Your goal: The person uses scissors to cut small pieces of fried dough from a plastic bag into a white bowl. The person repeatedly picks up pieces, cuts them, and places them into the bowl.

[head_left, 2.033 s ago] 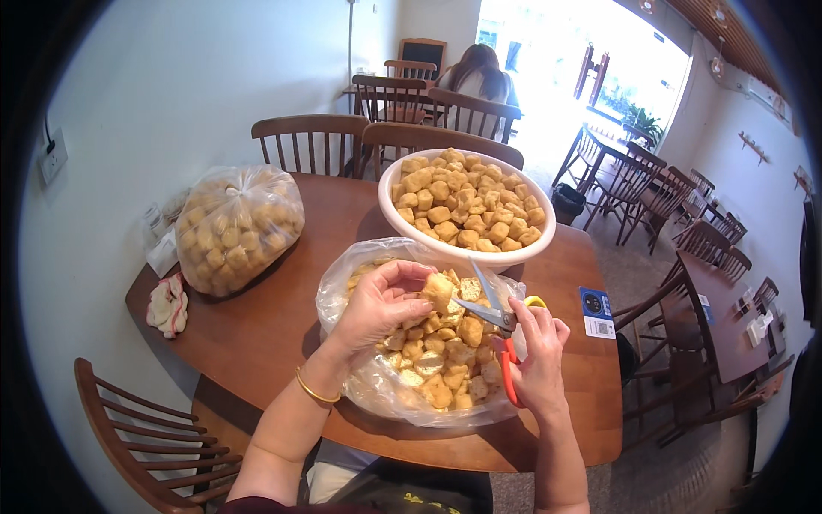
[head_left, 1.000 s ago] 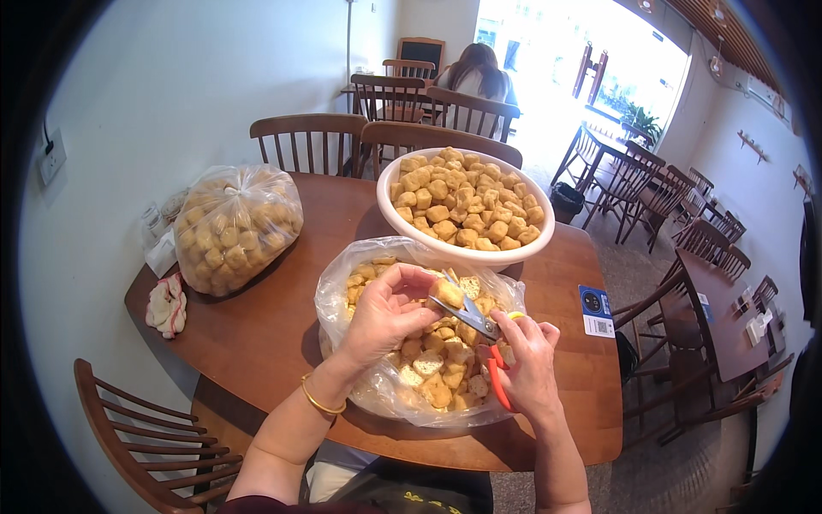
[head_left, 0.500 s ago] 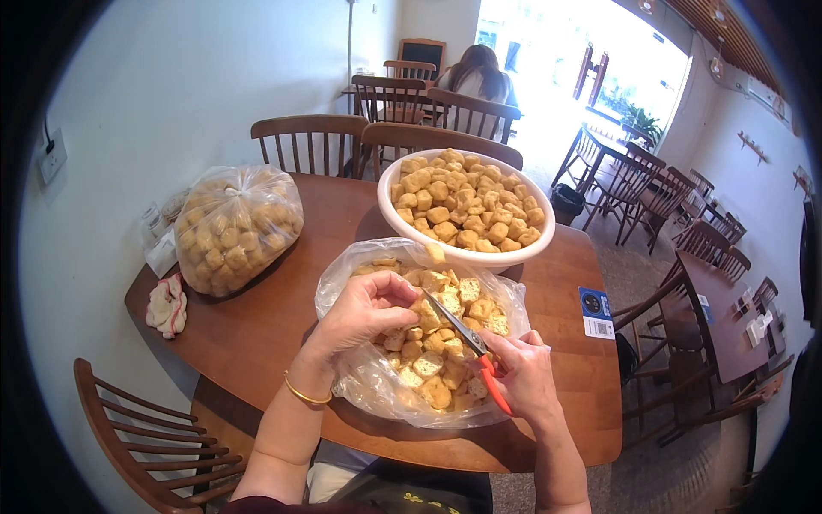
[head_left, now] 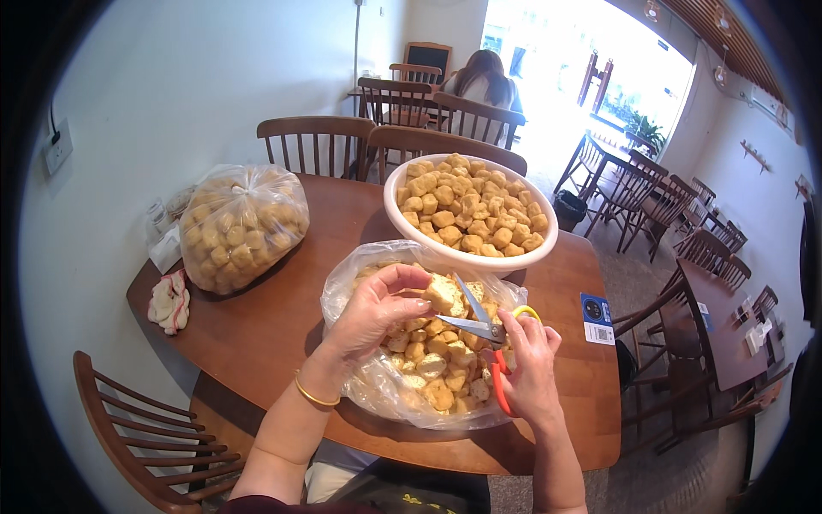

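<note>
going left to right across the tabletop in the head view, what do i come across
White cloth with red trim → tied clear bag → left hand → scissor blades → right hand → blue-and-white card.

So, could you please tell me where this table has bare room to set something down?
The widest bare stretch of wooden table lies between the tied bag of tofu puffs and the open bag; a smaller patch lies right of the right hand, nearer than the blue-and-white card. It is crowded where the open bag and white basin stand close together.
</note>
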The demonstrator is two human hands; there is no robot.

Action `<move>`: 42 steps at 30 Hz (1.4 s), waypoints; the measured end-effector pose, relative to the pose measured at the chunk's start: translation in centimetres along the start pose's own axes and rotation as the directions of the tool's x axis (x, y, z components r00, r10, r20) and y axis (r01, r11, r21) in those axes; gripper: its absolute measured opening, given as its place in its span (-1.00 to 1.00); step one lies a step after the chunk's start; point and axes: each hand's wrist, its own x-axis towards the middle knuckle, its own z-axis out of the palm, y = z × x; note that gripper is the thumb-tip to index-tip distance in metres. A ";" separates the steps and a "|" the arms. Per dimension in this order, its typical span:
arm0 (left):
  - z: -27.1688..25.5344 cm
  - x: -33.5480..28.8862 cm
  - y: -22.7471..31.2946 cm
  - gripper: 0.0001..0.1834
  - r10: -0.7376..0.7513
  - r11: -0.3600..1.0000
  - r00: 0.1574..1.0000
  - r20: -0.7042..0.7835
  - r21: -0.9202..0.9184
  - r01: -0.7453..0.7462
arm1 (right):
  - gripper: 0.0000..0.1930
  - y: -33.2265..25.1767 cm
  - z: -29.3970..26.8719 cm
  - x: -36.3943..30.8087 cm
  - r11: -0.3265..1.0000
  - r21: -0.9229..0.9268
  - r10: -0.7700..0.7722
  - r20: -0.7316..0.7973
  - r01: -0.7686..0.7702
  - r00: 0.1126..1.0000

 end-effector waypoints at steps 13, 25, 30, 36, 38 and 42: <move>0.5 0.1 -1.2 -0.63 0.030 0.999 0.997 0.071 0.013 -0.031 | -0.32 0.0 0.1 -0.1 1.000 0.007 -0.020 0.003 0.020 1.000; 0.7 0.0 -1.2 -0.85 -0.008 0.995 1.000 0.017 0.096 0.006 | -0.39 -0.1 -0.1 -0.1 0.999 0.027 0.018 0.044 -0.020 0.999; 0.7 0.0 -1.0 -0.83 -0.019 1.000 1.000 0.024 0.016 0.018 | -0.42 0.1 -0.1 -0.1 0.999 0.049 -0.004 0.015 0.003 1.000; 0.4 0.1 -1.9 -0.84 0.058 0.998 0.998 0.002 -0.016 -0.058 | -0.44 0.1 0.1 -0.1 0.998 0.060 -0.001 0.030 -0.001 1.000; 0.2 0.2 -1.9 -0.84 0.070 0.998 0.998 0.001 -0.005 -0.070 | -0.46 0.3 0.2 -0.2 0.999 0.053 -0.006 0.034 0.004 0.999; 0.2 0.3 -1.8 -0.85 0.086 0.996 0.996 -0.033 0.025 -0.085 | -0.49 0.1 0.0 -0.1 0.998 0.061 0.010 0.054 -0.013 0.999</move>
